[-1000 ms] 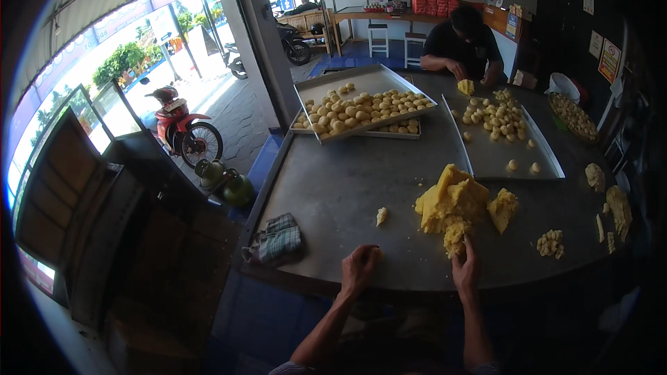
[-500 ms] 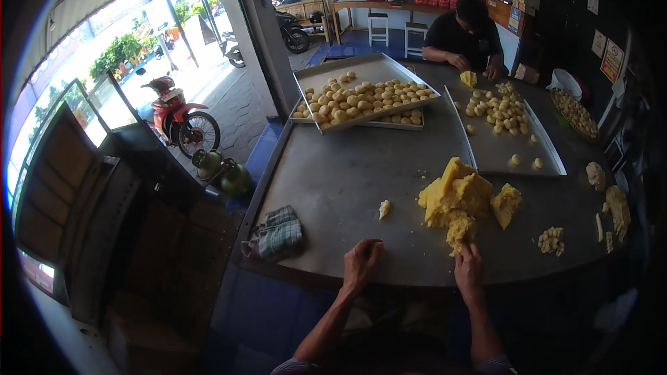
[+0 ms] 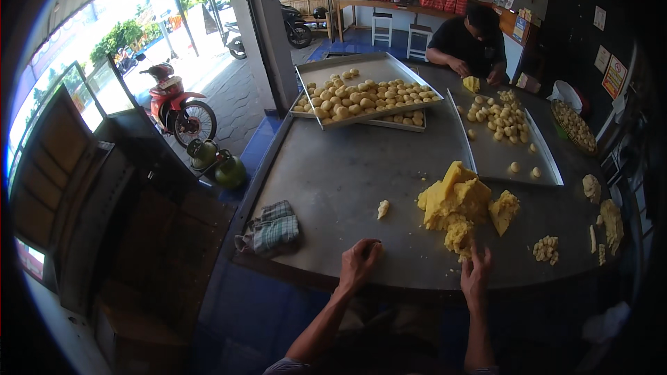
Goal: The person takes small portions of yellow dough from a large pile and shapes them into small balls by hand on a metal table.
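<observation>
A large crumbly yellow mass of dough or filling (image 3: 455,198) sits on the metal table in front of me. My right hand (image 3: 475,274) is at its near edge, fingers stretched and apart, touching or almost touching the loose lower lump. Left of it, my left hand (image 3: 358,264) rests over the table's near edge with its fingers curled in; whatever may be inside is hidden. A small pale piece of dough (image 3: 383,209) lies just beyond that hand. Beside the big mass stands a separate yellow chunk (image 3: 504,212).
Trays of round dough balls (image 3: 361,101) are stacked at the back; another tray (image 3: 549,160) lies at right. A checked cloth (image 3: 275,228) is at left. Pale dough bits (image 3: 546,250) and a dough slab (image 3: 611,226) lie right. A person (image 3: 467,45) works across the table.
My right hand has drawn slightly back from the yellow lump, and its fingers have spread. The left hand stays curled in nearly the same place. The view has shifted a little.
</observation>
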### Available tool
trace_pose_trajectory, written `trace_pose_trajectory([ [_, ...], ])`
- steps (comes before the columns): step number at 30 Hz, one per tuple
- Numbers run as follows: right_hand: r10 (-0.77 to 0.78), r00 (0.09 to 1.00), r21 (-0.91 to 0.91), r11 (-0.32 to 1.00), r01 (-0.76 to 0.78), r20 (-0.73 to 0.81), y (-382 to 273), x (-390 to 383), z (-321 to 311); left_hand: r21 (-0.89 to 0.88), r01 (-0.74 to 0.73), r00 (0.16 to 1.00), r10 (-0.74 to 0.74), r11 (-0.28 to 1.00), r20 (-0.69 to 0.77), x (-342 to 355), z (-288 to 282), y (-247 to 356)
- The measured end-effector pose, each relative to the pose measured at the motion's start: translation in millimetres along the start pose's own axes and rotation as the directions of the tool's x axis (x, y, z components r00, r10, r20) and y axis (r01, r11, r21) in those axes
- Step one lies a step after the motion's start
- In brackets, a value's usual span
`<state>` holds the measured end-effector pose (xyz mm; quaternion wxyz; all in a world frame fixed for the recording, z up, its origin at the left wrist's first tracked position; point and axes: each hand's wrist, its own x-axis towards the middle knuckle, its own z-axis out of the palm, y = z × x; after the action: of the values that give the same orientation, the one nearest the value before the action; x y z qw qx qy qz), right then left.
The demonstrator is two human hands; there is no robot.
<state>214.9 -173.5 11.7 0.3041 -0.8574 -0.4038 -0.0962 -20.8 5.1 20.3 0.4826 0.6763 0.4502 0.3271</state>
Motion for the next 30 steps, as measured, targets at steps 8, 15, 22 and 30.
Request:
trace_pose_trajectory([
  [8, 0.049, 0.996, 0.007, 0.999, -0.050, 0.073, -8.6, 16.6, 21.4, -0.011, -0.010, 1.000, 0.010, 1.000, -0.014, 3.0, -1.9, 1.5],
  [15, -0.165, 0.968, -0.104, 0.977, 0.187, 0.191, 14.8, 27.2, 2.6, 0.062, -0.032, 0.998, 0.035, 0.998, -0.057, 4.6, 1.8, 3.2],
  [22, -0.044, 0.998, -0.138, 0.989, 0.050, 0.047, 11.0, 4.3, 0.3, 0.064, -0.019, 0.999, 0.021, 0.998, -0.031, 3.7, 4.4, 1.0],
  [30, 0.076, 0.975, 0.258, 0.957, -0.131, 0.211, 4.2, 3.2, -24.8, 0.051, 0.004, 1.000, -0.003, 0.999, -0.027, 5.3, 7.6, -3.2],
])
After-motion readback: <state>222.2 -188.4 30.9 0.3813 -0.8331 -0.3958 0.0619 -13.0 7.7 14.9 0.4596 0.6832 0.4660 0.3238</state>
